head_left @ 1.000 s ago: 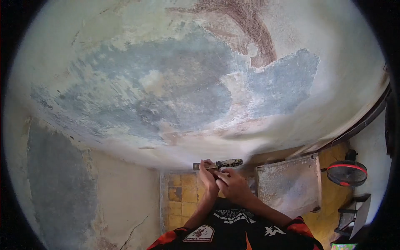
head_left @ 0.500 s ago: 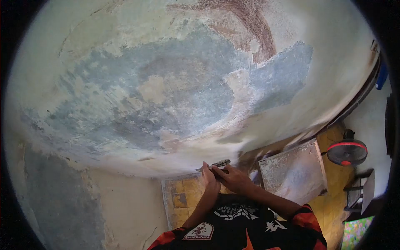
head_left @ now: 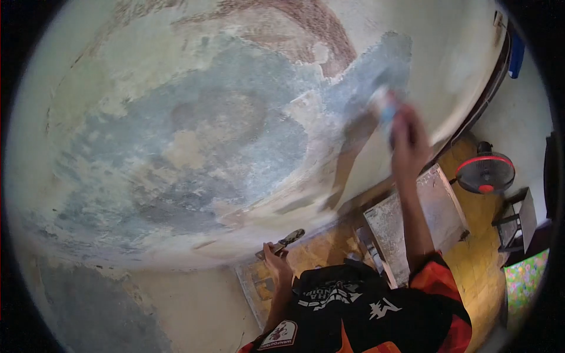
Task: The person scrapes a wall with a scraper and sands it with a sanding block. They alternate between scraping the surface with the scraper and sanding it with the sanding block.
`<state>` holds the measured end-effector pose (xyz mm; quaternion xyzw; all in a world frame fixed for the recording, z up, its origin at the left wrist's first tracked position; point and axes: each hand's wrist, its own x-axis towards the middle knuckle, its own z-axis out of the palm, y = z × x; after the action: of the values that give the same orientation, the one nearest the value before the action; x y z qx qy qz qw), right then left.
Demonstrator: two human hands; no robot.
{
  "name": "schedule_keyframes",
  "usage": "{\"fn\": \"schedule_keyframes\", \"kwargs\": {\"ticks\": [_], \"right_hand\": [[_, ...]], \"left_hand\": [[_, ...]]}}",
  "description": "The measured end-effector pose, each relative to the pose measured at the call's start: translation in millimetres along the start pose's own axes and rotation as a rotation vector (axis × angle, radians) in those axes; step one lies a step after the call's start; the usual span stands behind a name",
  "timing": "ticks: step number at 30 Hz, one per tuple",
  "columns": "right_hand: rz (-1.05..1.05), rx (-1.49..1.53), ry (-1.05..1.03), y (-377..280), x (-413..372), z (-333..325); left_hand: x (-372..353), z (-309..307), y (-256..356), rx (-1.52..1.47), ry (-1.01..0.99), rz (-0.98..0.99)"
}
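Observation:
My left hand [head_left: 278, 259] is closed around the blade end of a scraper [head_left: 291, 237], low by the foot of the wall. The scraper's dark handle, spotted with pale stains, points up and right. Higher up, my right hand [head_left: 409, 132] is raised at the right part of the wall [head_left: 235, 141], its fingers wrapped around a white, red and blue object [head_left: 386, 106]. Motion smears that object, so I cannot tell its kind. It overlaps a blue-grey patch of the wall, and the arm's shadow falls beside it.
Blue-grey and reddish-brown patches show through the pale wall paint. A worn, whitish panel [head_left: 412, 223] stands right of my body. Beyond it are a black and red fan [head_left: 485, 172], a small dark-framed stand [head_left: 518, 220] and flowered fabric [head_left: 525, 276]. The floor has yellow tiles [head_left: 315, 252].
My right hand has left the scraper and swung up and right to the wall, where it now holds the blurred object. My left hand keeps the scraper, slightly lower and left in view.

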<state>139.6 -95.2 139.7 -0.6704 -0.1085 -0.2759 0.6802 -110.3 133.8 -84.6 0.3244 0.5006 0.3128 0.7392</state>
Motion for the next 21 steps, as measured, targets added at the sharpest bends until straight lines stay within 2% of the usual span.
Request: {"fn": "schedule_keyframes", "kwargs": {"ticks": [1,2,6,8,9,11,13,16,18,19,21], "right_hand": [[-0.402,-0.109,0.198,-14,33,7],[-0.552,-0.193,0.255,-23,59,7],[-0.456,-0.211,0.539,-10,81,53],[-0.844,-0.113,0.323,16,35,85],[-0.934,-0.193,0.138,11,10,85],[-0.67,-0.031,0.048,20,5,84],[0.005,0.438,0.213,46,58,80],[-0.929,0.024,0.14,-22,43,94],[-1.074,-0.223,0.029,-34,35,94],[-1.017,-0.191,0.119,-32,50,94],[-1.01,-0.172,0.114,-34,58,98]], "left_hand": [[2,-6,2,0.053,0.04,0.031],[5,-13,2,0.087,0.04,0.051],[27,-42,-6,0.218,0.093,0.134],[31,-47,-14,0.249,0.129,0.152],[34,-49,-14,0.261,0.136,0.152],[37,-60,-7,0.296,0.118,0.174],[39,-58,-10,0.298,0.062,0.206],[33,-64,-6,0.476,-0.099,0.257],[15,-38,3,0.358,0.07,0.037],[7,-33,10,0.313,0.154,-0.078],[24,-47,3,0.283,-0.068,-0.081]]}}
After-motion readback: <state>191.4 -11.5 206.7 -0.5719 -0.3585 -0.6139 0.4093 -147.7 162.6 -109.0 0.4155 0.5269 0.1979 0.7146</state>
